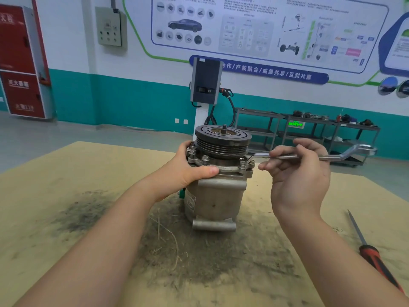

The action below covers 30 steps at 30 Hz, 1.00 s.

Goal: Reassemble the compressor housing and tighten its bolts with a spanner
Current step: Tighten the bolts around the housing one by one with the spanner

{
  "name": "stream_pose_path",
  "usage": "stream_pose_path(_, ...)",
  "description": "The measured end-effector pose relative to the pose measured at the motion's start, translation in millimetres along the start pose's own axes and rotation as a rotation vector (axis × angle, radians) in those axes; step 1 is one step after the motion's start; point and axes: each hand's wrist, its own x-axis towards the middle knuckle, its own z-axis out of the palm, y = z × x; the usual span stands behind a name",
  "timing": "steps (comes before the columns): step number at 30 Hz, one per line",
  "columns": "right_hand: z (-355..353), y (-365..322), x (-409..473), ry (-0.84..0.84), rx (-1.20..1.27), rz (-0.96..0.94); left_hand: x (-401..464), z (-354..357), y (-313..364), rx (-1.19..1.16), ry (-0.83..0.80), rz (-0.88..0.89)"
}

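Cardboard-topped table [55, 173], compressor [215, 196] central

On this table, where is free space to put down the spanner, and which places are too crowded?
Free: the bare board between the compressor and the screwdriver, below the right hand. Also the far left corner, beyond the dark stain, left of the left hand. Crowded: around the compressor, where both hands and the spanner work.

A white wall [66, 41] with a teal lower band carries a large printed poster [265, 25], a grey electrical box [110, 26] and a red fire cabinet [21, 63]. A charging station [205, 83] stands on the grey floor [66, 131] beside metal shelving racks [309, 131].
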Motion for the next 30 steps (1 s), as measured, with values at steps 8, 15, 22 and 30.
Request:
stream_pose_path(8, -4, 2, 7, 0.141, 0.160, 0.104, -1, -1, 0, 0.002, -0.006, -0.016)
stream_pose_path(15, -6, 5, 17, 0.157, 0.129, 0.302, 0, -2, -1, 0.005, -0.008, -0.010)
stream_pose_path(22, -14, 18, 15, 0.285, 0.335, 0.524, 1, -1, -1, -0.002, -0.008, -0.005)
stream_pose_path(30, -8, 9, 16, 0.089, 0.102, 0.161, 1, -1, -2, 0.015, 0.005, -0.013)
